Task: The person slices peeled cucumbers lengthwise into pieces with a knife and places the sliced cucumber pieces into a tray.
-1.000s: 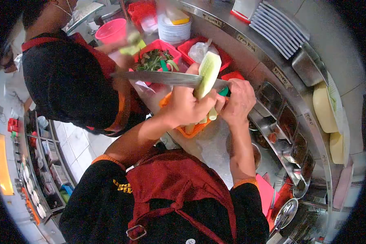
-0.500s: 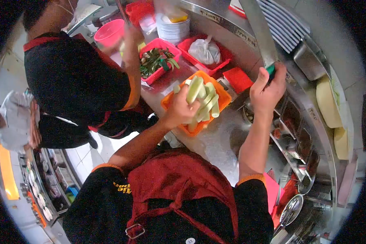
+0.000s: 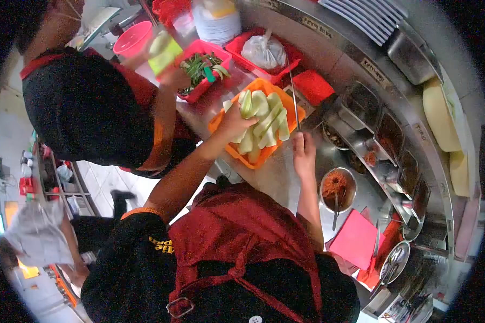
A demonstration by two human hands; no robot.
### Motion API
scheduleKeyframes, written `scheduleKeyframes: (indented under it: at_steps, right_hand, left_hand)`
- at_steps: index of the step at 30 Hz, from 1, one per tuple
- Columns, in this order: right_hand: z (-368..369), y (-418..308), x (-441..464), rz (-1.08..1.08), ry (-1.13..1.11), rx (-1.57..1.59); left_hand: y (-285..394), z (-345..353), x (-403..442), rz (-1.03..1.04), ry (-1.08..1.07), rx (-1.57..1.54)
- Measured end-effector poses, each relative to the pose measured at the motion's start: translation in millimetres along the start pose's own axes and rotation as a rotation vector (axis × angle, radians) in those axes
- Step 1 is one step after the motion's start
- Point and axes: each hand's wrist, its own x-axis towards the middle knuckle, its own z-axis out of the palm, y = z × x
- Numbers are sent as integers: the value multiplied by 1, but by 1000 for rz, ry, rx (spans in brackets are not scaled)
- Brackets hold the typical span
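Note:
My left hand (image 3: pixel 235 126) is closed around a peeled pale-green piece, apparently cucumber (image 3: pixel 246 106), over an orange plastic basket (image 3: pixel 255 162). Several more long pale-green cucumber pieces (image 3: pixel 271 128) are heaped in that basket. My right hand (image 3: pixel 304 155) grips a large knife (image 3: pixel 295 103), its green handle now mostly covered by my fingers. The blade points away from me, edge-on, beside the basket's right side.
A co-worker (image 3: pixel 91 107) stands at left, a blurred arm near a pink basket of green leaves (image 3: pixel 206 74). Behind are stacked white plates (image 3: pixel 215 24) and a red tray (image 3: pixel 246 43) with a plastic bag. At right are a bowl of reddish paste (image 3: pixel 338 188) and a pink board (image 3: pixel 355 239).
My right hand has lowered the raised knife leftward to the basket's side. My left hand still holds a cucumber piece. The view has shifted, showing the paste bowl and pink board more fully.

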Motion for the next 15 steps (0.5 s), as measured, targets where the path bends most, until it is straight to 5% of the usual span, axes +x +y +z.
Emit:
scheduleKeyframes:
  at_steps: [8, 15]
  right_hand:
    - [-9, -20, -30, 131, -39, -199]
    - [-14, 10, -38, 90, 0, -266]
  left_hand:
    - [8, 8, -2, 78, -61, -103]
    - [21, 4, 3, 81, -49, 281]
